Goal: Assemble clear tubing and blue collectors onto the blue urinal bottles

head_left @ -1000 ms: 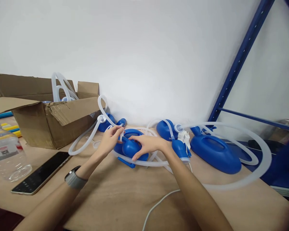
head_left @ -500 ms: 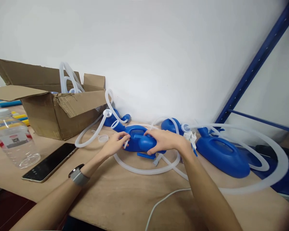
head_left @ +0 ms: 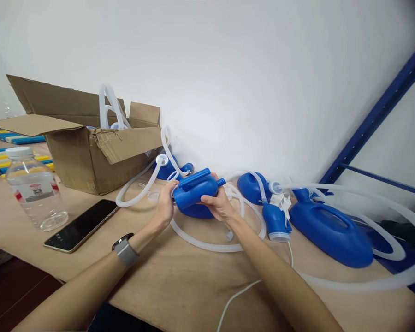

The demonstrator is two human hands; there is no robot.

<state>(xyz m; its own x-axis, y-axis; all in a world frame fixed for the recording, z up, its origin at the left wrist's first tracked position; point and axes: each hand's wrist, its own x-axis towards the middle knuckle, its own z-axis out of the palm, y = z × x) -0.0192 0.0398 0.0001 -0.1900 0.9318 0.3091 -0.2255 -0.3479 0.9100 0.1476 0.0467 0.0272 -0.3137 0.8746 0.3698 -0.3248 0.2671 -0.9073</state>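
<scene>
Both hands hold a blue plastic urinal funnel [head_left: 195, 190] above the table. It has a bar-shaped handle along its top and a narrow nozzle pointing right. My left hand [head_left: 164, 203] closes on the wide left end, its fingertips partly hidden. My right hand [head_left: 220, 203] grips the nozzle end, thumb in front and fingers behind. Directly beneath is a blue urinal bottle [head_left: 197, 211], mostly covered by the funnel. A translucent hose [head_left: 207, 246] curves in front of that bottle. A similar funnel [head_left: 275, 220] with a white rim lies to the right, joined to a hose.
At left stand a cardboard box [head_left: 72, 161] with hoses inside, a clear water bottle [head_left: 38, 198] and a phone [head_left: 81, 226]. Another blue bottle [head_left: 332, 230] lies at right, near a blue metal frame [head_left: 376, 106]. A white cable [head_left: 238, 295] crosses the front.
The blue funnel has been raised and turned, so its handle now faces up and its nozzle right. My left hand has moved onto its wide end. The view has shifted slightly.
</scene>
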